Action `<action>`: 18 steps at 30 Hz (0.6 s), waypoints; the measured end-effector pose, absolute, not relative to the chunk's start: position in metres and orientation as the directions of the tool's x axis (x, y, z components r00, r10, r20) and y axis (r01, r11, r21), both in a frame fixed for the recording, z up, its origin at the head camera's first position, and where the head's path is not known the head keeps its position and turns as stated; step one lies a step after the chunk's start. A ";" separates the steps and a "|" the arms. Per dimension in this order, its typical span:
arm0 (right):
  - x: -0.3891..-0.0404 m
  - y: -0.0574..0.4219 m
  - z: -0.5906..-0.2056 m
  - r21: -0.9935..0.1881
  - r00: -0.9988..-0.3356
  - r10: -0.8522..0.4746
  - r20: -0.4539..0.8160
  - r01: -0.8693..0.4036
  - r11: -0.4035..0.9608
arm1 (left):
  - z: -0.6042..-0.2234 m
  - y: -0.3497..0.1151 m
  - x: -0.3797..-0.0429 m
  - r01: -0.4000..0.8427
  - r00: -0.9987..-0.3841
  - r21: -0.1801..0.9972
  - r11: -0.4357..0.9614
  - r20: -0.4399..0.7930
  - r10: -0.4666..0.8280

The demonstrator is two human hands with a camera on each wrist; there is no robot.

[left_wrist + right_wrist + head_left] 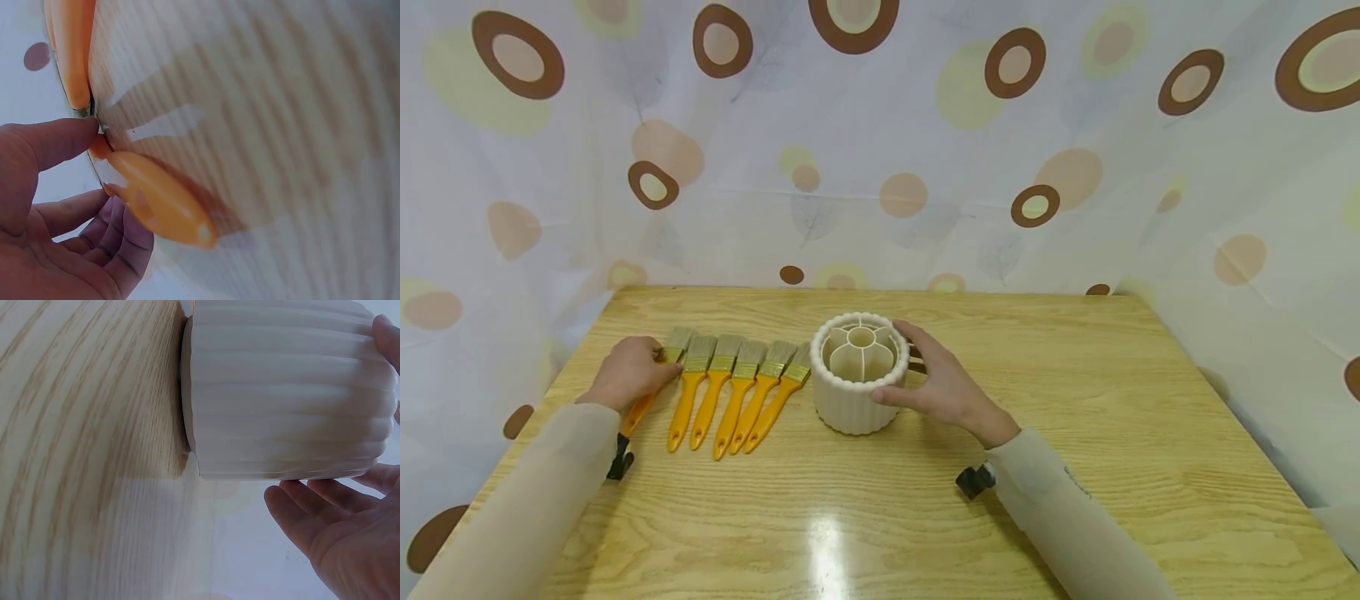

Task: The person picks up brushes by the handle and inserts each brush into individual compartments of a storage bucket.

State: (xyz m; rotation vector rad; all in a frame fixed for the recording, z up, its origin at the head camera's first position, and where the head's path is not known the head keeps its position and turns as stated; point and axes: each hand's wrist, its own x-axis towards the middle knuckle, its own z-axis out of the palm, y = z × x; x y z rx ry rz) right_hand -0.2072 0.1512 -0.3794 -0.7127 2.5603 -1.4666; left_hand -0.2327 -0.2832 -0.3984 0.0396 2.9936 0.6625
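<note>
The left hand [632,371] pinches the leftmost brush [638,412] between thumb and fingers, near its bristles. Five more brushes [732,417] lie side by side on the bench [1075,408], bristles away from the person. Just beside them the cream holder [854,408] stands upright, its inside divided; the right hand [943,385] grips its right side, thumb in front.

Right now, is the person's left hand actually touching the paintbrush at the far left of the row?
Touching. The left wrist view shows the left hand pinching the paintbrush between thumb and fingers, its orange handle sticking out past them.
</note>
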 end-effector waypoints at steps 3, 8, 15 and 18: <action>-0.207 0.151 -0.380 -0.835 -0.884 -0.447 0.136 -0.345 0.428 | -0.398 -0.283 -0.233 0.009 -0.997 0.426 0.905 -0.068 0.042; -0.207 0.151 -0.380 -0.835 -0.886 -0.444 0.134 -0.343 0.431 | -0.398 -0.282 -0.233 0.012 -0.997 0.423 0.906 -0.067 0.045; -0.206 0.151 -0.380 -0.835 -0.886 -0.443 0.137 -0.344 0.429 | -0.399 -0.283 -0.233 0.002 -0.997 0.442 0.897 -0.064 0.033; -0.207 0.151 -0.379 -0.836 -0.885 -0.444 0.140 -0.346 0.426 | -0.400 -0.283 -0.233 0.000 -0.998 0.448 0.894 -0.063 0.032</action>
